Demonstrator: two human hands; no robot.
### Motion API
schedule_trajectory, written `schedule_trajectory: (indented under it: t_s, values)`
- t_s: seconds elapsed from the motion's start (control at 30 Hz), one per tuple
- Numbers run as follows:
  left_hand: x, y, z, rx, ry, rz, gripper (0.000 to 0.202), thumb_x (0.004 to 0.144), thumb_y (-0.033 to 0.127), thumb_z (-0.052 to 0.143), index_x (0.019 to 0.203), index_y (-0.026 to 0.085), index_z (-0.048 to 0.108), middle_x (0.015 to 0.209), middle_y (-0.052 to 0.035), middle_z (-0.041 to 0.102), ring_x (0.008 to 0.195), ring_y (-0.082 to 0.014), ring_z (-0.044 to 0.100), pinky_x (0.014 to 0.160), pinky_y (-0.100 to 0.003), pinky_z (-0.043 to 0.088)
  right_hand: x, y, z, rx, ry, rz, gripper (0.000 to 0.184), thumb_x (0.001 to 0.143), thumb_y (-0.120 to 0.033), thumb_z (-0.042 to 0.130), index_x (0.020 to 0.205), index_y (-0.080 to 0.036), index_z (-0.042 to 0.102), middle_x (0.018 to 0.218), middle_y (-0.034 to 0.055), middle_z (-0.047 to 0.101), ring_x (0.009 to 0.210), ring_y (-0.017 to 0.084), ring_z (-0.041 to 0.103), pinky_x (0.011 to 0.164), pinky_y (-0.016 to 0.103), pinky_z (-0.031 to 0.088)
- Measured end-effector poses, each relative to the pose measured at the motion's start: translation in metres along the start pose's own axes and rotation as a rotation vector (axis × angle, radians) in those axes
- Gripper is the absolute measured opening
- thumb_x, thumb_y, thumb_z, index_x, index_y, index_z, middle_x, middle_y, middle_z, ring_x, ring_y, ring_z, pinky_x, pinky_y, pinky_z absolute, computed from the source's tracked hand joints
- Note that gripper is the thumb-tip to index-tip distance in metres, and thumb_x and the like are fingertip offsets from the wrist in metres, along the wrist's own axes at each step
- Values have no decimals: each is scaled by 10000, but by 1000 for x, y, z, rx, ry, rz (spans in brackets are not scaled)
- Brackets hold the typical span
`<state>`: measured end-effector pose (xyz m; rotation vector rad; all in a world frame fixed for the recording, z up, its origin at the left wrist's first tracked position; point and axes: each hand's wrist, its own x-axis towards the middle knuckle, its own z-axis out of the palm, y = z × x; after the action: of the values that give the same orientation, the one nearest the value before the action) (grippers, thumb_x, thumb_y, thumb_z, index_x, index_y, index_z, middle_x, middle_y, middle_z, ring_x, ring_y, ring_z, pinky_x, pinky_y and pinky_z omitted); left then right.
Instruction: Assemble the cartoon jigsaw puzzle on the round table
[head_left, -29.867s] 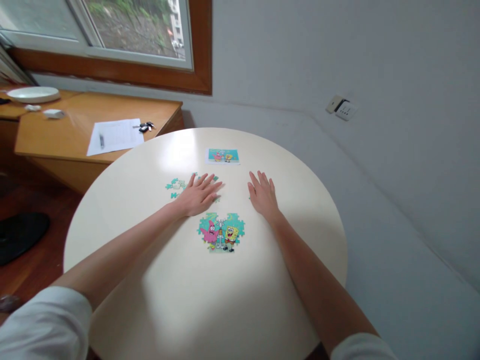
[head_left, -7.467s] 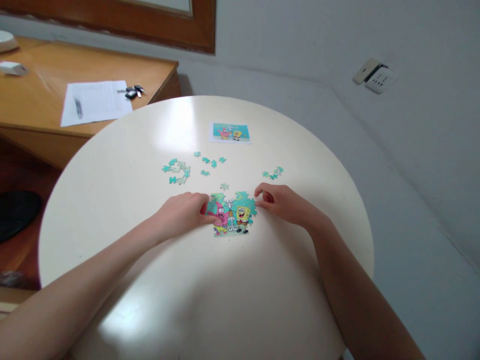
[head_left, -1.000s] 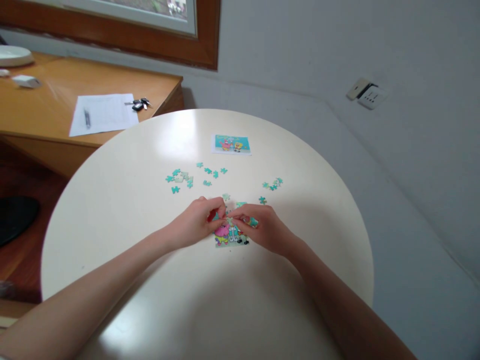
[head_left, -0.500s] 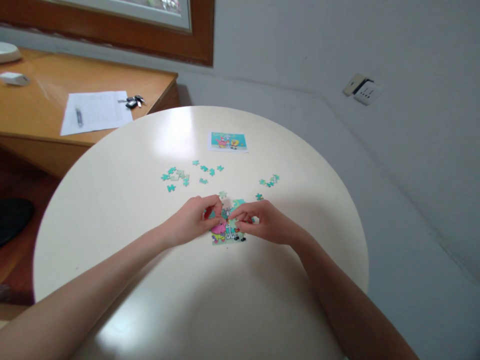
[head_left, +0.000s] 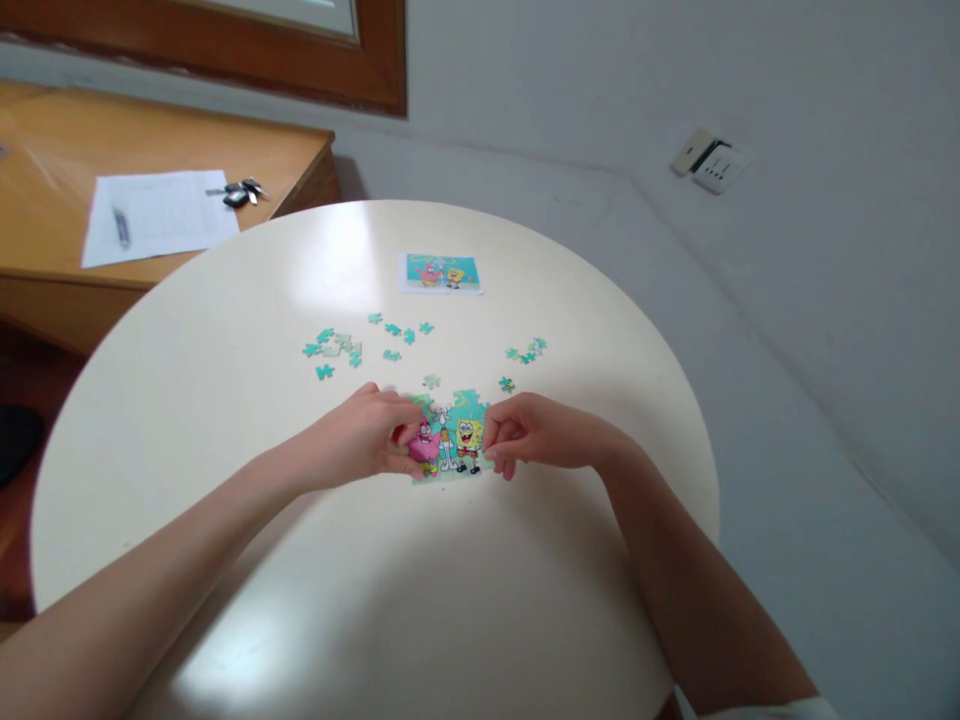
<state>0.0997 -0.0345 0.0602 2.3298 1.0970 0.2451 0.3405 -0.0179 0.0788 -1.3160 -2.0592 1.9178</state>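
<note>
Head | 2 hands (head_left: 364, 437) (head_left: 541, 430) — curled, can't tell if gripping — flanking 1 part-built puzzle (head_left: 469, 432) | 1 picture card (head_left: 442, 273) beyond

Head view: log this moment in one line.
left hand: at part-built puzzle, left side | right hand: at its right side | loose pieces: beyond it | picture card: farther back

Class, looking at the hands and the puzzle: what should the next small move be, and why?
Probably the right hand should gently press the right edge of the part-built puzzle: it sits at that edge, and the left hand is at the opposite edge, well placed for steadying.
</note>
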Motion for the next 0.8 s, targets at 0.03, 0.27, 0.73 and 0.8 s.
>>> schedule_trajectory:
  t_s: [0.03, 0.27, 0.73, 0.8]
  values:
    - [0, 1, 0, 13, -9, -7, 407, 653, 432, 732, 592, 188, 411, 605, 55, 505, 614, -118, 448, 679, -269, 299, 1, 0, 0, 2, 1, 7, 154, 676, -269, 677, 655, -164, 567, 535, -20, 630, 537, 127, 632, 520, 229, 479]
    - [2, 0, 3, 32, -42, 8, 426, 642, 444, 742, 575, 189, 407, 589, 45, 503, 628, -132, 447, 660, -275, 280, 5, 2, 2, -38, -13, 25, 110, 695, -220, 641, 648, -160, 563, 520, -23, 621, 506, 116, 618, 504, 220, 464]
    - [2, 0, 5, 41, -66, 17, 415, 658, 384, 741, 579, 188, 384, 600, 48, 513, 621, -124, 446, 665, -273, 278, 6, 2, 4, -89, -5, 56, 77, 690, -176, 613, 639, -167, 556, 522, -21, 628, 510, 123, 620, 511, 223, 461]
    - [2, 0, 5, 49, -73, 17, 415, 660, 387, 742, 583, 189, 385, 603, 47, 514, 623, -125, 447, 664, -270, 276, 6, 2, 4, -96, -5, 61, 74, 694, -167, 600, 637, -167, 552, 526, -21, 627, 510, 122, 619, 511, 222, 460]
